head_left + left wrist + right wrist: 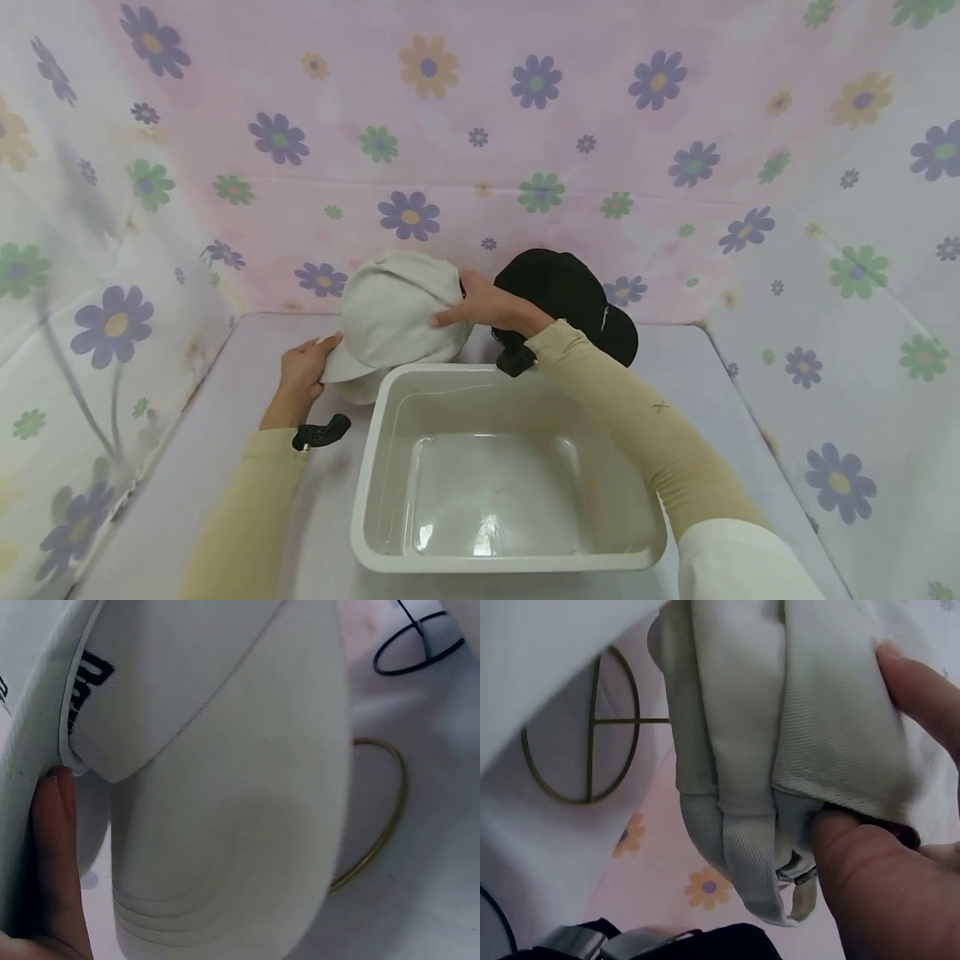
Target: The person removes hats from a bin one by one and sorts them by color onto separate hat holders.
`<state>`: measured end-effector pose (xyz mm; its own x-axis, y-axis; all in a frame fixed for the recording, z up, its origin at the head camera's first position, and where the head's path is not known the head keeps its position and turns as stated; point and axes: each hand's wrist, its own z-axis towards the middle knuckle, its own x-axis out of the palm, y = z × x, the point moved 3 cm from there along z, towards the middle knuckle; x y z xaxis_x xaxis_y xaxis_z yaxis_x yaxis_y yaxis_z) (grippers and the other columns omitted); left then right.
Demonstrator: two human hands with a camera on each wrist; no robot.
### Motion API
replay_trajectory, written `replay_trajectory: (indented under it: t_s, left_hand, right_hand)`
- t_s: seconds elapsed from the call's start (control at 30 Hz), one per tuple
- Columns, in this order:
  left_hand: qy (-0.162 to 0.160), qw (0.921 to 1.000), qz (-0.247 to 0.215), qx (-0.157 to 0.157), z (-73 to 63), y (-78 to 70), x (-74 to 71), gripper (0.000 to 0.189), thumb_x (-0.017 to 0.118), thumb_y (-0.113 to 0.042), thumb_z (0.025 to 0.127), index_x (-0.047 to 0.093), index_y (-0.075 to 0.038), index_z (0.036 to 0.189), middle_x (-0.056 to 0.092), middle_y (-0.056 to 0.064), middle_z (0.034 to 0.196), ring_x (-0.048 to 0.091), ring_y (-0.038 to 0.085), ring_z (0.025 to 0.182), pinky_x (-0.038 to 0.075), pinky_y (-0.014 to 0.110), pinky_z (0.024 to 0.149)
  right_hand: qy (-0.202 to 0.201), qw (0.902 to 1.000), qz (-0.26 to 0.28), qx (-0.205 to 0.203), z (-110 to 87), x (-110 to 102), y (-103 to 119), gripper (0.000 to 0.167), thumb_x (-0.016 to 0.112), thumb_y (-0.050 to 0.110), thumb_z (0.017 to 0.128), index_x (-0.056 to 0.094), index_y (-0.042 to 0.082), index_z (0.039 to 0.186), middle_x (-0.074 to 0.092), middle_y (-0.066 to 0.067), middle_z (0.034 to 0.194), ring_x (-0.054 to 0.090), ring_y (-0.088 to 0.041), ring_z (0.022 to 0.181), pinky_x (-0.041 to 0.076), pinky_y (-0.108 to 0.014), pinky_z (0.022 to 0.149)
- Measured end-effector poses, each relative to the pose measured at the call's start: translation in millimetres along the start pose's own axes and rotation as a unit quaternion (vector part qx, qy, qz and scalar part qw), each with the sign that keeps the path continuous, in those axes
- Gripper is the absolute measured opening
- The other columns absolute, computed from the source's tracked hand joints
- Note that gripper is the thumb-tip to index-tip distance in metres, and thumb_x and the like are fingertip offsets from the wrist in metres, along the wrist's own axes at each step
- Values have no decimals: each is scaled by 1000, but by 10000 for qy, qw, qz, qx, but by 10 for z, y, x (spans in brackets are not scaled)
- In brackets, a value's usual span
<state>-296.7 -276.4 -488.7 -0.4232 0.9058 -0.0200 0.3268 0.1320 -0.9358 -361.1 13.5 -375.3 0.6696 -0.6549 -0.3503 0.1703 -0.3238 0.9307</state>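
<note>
An off-white cap [401,308] is between both hands behind the basin, its brim pointing left. My left hand [303,371] pinches the brim's edge. With the thumb outside and fingers at the edge of the back opening, my right hand [487,304] grips the opposite side. Another pale cap [360,388] shows under the brim; the left wrist view shows its pale brim [240,825] and dark lettering [91,681]. Layered pale cap backs with a strap [754,862] appear in the right wrist view. How many caps are stacked I cannot tell.
A black cap [555,287] stands just right of my right hand, partly behind the wrist. In front is a beige plastic basin [510,564]. A gold wire ring base [403,780] and a black one [376,664] rest on the table. Flowered cloth walls [465,167] enclose it.
</note>
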Motion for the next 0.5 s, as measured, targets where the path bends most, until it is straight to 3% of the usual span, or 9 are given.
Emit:
replay_trajectory:
  t_s: [0.13,0.2,0.3,0.43,0.5]
  left_hand:
    - [-253,9991,-129,321,-42,-5,9,70,70,-30,97,41,4,152,47,20,150,61,11,102,53,14,75]
    - [-220,9986,-281,382,-63,6,1,72,72,-33,96,42,1,152,49,14,147,60,12,109,54,15,81]
    - [498,9968,-552,283,-106,58,-12,76,70,-35,97,35,-3,156,49,4,139,54,10,116,51,15,90]
    - [1734,9817,-745,239,-168,161,-43,71,66,-25,100,24,-8,155,43,-6,129,48,7,118,48,15,95]
    - [1970,9779,-566,406,-178,194,-68,68,67,-20,100,26,-8,153,42,-5,129,51,6,115,50,15,94]
  right_hand:
    - [14,9992,-360,177,-21,-16,-7,78,85,19,83,38,11,145,50,-8,137,51,-24,122,46,-42,104]
    - [47,9985,-481,275,-32,-16,-17,82,86,20,82,36,10,147,49,-8,138,51,-24,123,46,-42,105]
    - [110,9975,-590,384,-47,-13,-28,84,86,21,82,35,10,148,49,-9,139,51,-24,123,46,-41,105]
    - [207,9967,-670,412,-68,-21,-24,81,84,20,84,35,8,147,49,-10,139,52,-24,124,46,-41,106]
    - [263,9962,-732,391,-73,-31,-25,80,83,20,85,36,7,148,49,-10,140,52,-24,124,46,-41,106]
